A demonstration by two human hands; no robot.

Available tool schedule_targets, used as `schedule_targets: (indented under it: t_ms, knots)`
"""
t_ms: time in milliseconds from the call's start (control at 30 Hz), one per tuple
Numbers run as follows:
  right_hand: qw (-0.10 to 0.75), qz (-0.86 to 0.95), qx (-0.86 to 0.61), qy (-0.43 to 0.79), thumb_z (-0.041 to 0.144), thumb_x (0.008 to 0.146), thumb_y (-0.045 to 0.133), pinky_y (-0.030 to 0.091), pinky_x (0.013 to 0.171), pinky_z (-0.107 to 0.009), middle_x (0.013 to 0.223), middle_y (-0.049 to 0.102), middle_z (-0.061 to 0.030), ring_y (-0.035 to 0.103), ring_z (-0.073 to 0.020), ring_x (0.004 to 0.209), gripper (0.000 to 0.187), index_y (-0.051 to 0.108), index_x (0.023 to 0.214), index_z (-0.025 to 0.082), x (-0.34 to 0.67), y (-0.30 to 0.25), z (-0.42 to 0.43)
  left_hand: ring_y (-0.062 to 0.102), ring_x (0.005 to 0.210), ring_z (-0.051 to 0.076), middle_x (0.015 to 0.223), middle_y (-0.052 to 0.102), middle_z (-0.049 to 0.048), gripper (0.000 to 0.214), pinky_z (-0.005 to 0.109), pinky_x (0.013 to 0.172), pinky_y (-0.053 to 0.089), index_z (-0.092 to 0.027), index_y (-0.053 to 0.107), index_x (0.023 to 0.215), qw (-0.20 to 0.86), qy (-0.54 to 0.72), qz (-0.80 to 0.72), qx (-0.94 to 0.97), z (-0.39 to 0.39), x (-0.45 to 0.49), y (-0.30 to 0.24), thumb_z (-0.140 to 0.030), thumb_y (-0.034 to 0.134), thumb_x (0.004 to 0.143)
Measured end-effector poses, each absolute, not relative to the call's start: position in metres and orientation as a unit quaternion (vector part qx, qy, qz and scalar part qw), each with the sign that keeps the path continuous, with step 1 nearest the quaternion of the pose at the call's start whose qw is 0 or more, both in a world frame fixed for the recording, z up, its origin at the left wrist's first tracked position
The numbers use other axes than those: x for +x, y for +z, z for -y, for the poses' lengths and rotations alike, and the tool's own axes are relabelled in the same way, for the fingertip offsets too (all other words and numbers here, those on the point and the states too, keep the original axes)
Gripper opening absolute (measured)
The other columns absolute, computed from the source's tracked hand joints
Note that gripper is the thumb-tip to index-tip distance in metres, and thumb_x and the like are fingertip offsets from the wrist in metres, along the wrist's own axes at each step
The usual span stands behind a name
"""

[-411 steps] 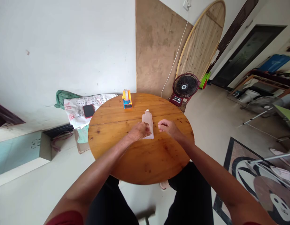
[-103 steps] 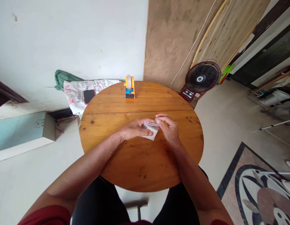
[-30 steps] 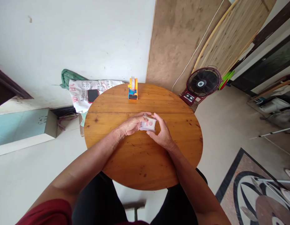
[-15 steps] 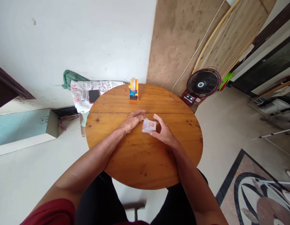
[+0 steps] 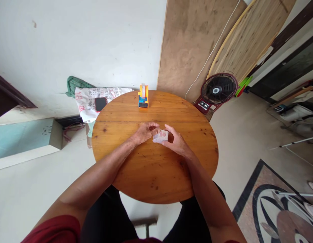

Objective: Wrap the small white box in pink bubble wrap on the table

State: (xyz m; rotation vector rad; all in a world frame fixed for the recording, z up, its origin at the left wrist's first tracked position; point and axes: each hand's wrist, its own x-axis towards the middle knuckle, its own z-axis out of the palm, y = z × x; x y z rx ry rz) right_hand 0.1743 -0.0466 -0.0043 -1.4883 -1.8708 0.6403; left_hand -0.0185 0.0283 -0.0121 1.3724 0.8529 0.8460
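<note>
A small whitish packet (image 5: pixel 160 136) with red print, seemingly in clear wrapping, is between my two hands over the middle of the round wooden table (image 5: pixel 151 175). My left hand (image 5: pixel 146 132) has its fingers curled in, the thumb and forefinger pinched at the packet's upper left corner. From the right, my right hand (image 5: pixel 177 141) curves round the packet. Its thumb touches the lower edge and the forefinger reaches along the upper right, while the other fingers are partly hidden.
An orange and blue tape dispenser (image 5: pixel 143 96) with a roll in it stands at the table's far edge. Behind on the left lie a dark phone-like object (image 5: pixel 101 104) and a printed white sack (image 5: pixel 85 108). A fan (image 5: pixel 218 89) stands beyond the table's right side.
My left hand's fingers, stretched out before, have curled in to a pinch at the packet's corner. The right hand has stayed nearly still round the packet.
</note>
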Motion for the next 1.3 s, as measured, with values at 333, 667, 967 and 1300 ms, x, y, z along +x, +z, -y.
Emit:
schedule_targets:
  t_ms: [333,667,967,1300]
  knots:
    - [0.331,0.715,-0.586,0.187,0.023,0.072,0.073,0.04,0.107,-0.049,0.125,0.067,-0.0088,0.06,-0.0269,0.118,0.073,0.048,0.14,0.027,0.17,-0.012,0.043,0.057,0.062,0.013,0.07,0.066,0.0013,0.035,0.026,0.061,0.045,-0.014,0.066,0.079,0.621,0.346,-0.348,0.611,-0.03,-0.016,-0.019,-0.043,0.078,0.064]
    - [0.302,0.698,-0.577,0.299,0.032,0.073,0.073,0.034,0.114,-0.047,0.146,0.05,-0.0059,0.047,-0.0267,0.134,0.086,0.034,0.149,0.031,0.18,-0.002,0.047,0.059,0.074,0.014,0.082,0.068,0.003,0.034,0.027,0.071,0.048,-0.014,0.065,0.091,0.55,0.385,-0.384,0.634,-0.035,-0.019,-0.02,-0.041,0.071,0.072]
    - [0.272,0.697,-0.604,0.275,0.028,0.07,0.073,0.035,0.111,-0.05,0.138,0.057,-0.0079,0.05,-0.0303,0.13,0.085,0.039,0.148,0.026,0.174,-0.001,0.045,0.063,0.089,0.019,0.106,0.065,0.0085,0.029,0.032,0.079,0.052,-0.017,0.073,0.095,0.499,0.407,-0.29,0.708,-0.028,-0.019,-0.016,-0.041,0.066,0.079]
    - [0.269,0.706,-0.603,0.255,0.031,0.072,0.072,0.035,0.111,-0.051,0.137,0.058,-0.0056,0.051,-0.0286,0.128,0.082,0.039,0.147,0.029,0.175,-0.004,0.043,0.06,0.111,0.027,0.124,0.057,0.0107,0.028,0.038,0.09,0.052,-0.02,0.08,0.089,0.461,0.356,-0.295,0.758,-0.028,-0.024,-0.014,-0.042,0.065,0.082]
